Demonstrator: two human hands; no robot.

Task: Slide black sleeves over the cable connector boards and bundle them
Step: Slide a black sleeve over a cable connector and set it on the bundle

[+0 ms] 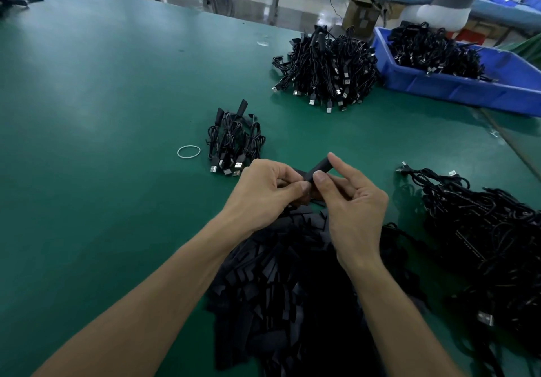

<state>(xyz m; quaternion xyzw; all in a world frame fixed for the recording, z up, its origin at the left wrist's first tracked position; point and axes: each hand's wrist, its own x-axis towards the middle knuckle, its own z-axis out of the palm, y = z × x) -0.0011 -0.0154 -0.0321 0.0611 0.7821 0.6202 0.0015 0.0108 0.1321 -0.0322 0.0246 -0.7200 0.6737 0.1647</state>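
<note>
Green table point(117, 84), curled hands point(263, 190) point(358, 202) (sleeve point(322, 168) between)

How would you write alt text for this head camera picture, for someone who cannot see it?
A person's left hand and right hand pinch a black sleeve above a heap of loose sleeves on a green table. Beyond lie a small cable bunch, a white rubber band, a larger cable pile and a blue bin of cables.

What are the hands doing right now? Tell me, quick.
Left hand: closed, pinching one end of the black sleeve.
Right hand: closed, pinching the same sleeve.
</note>
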